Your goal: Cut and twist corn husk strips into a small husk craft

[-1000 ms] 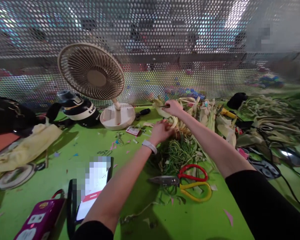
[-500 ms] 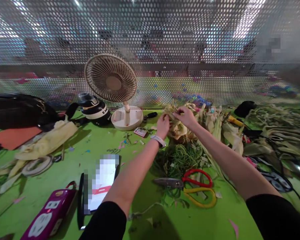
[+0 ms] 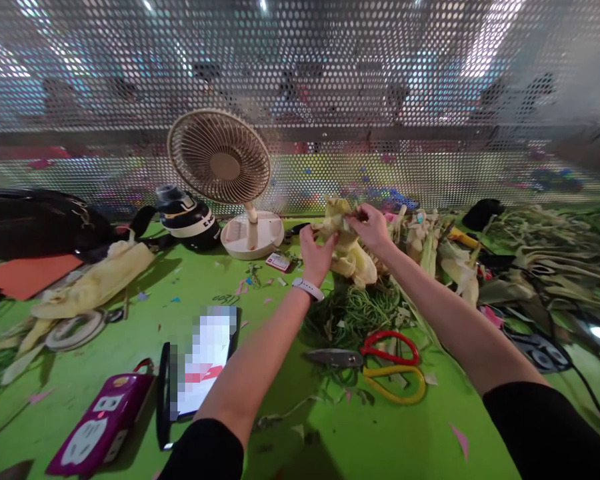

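Note:
A crumpled, pale yellow-green husk-like bundle (image 3: 353, 259) is held up between both hands, over the far middle of the green table. My left hand (image 3: 319, 255) pinches its left side, thumb towards the right. From the other side my right hand (image 3: 371, 230) grips its upper edge with closed fingertips. Whether the bundle is real husk or fabric I cannot make out. Just below lies a heap of thin green strands (image 3: 357, 313). Nearer to me, scissors (image 3: 363, 360) with one red and one yellow handle rest on the table.
A white fan (image 3: 225, 165) and a black bottle (image 3: 189, 220) stand at the back left, before a perforated metal screen (image 3: 310, 87). A phone (image 3: 205, 367) and a purple case (image 3: 103, 423) lie front left. Pale husk-like pieces (image 3: 545, 257) and cables (image 3: 550, 300) cover the right side.
My left hand has shifted slightly left and its thumb and fingers have spread apart along the bundle. The bundle appears more opened out, and its lower pale part shows more.

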A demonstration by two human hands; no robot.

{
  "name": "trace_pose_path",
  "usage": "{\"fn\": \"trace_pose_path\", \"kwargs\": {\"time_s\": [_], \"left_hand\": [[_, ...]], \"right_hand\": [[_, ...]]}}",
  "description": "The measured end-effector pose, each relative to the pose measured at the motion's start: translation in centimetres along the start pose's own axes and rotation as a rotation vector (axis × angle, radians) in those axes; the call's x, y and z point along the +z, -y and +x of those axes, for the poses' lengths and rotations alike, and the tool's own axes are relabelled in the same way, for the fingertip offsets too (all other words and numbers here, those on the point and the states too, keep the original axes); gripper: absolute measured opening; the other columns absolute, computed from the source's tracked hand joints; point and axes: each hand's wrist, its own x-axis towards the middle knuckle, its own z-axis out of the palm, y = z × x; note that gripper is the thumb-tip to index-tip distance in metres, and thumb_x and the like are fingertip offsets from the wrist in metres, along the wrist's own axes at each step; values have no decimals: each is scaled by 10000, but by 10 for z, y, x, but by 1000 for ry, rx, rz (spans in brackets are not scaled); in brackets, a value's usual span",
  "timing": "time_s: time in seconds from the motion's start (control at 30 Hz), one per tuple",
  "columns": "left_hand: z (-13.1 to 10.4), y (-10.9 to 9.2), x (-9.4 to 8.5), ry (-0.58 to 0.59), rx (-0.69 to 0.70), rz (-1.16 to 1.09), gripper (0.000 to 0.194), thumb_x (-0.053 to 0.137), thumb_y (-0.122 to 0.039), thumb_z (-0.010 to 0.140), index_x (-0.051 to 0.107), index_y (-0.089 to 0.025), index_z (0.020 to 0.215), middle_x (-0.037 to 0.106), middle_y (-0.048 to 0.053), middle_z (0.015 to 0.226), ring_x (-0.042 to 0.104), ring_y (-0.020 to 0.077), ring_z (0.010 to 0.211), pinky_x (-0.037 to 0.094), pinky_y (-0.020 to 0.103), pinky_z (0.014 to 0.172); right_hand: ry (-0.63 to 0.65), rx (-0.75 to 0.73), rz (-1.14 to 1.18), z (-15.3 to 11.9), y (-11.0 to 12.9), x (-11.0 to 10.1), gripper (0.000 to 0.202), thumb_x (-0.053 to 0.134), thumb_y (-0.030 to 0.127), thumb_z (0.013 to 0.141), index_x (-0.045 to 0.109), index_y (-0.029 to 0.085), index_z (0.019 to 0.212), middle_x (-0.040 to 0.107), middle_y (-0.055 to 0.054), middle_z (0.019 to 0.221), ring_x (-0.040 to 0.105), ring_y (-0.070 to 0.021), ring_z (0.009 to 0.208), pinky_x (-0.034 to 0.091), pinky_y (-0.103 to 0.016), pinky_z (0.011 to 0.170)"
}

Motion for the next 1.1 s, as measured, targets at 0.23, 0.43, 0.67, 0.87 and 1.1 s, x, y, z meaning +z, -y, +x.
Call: {"fn": "trace_pose_path", "kwargs": {"time_s": [0.23, 0.43, 0.67, 0.87, 1.1], "left_hand": [[-8, -5, -19, -141, 120, -14, 117, 618, -293, 817, 596, -183, 853, 588, 93, 1096, 526, 194, 1120, 413, 361, 989], [-10, -7, -22, -128, 45, -284, 161, 541, -343, 858, 566, -185, 849, 625, 61, 942, 592, 174, 977, 470, 317, 882], [-27, -2, -17, 536, -100, -422, 255, 548, -451, 831, 523, -198, 853, 588, -22, 562, 568, 137, 513, 456, 256, 531], [-24, 14, -11, 99, -117, -235, 466, 703, -491, 692, 532, -175, 988, 597, 3, 684, 571, 145, 617, 447, 270, 595], [-18, 17, -5, 160, -136, -597, 300, 696, -386, 715, 629, -160, 901, 672, 52, 816, 615, 151, 734, 480, 294, 712]], "right_hand": [[-16, 91, 43, 3, 0, 2, 193, 562, 320, 684, 412, 217, 617, 429, 29, 593, 415, -139, 597, 342, -256, 562], [-78, 188, 77, 7, -7, 7, 189, 578, 306, 663, 428, 212, 599, 456, 25, 587, 438, -143, 603, 337, -263, 580], [-153, 237, 157, 14, -21, 10, 211, 609, 282, 643, 419, 207, 590, 400, 51, 554, 361, -113, 553, 267, -241, 521], [-82, 197, 281, 3, -17, 10, 217, 607, 305, 697, 427, 205, 628, 399, 57, 566, 364, -97, 538, 295, -223, 497], [-5, 204, 370, -13, -15, 12, 225, 503, 411, 797, 452, 211, 706, 456, 30, 619, 447, -117, 540, 381, -249, 492]]}}
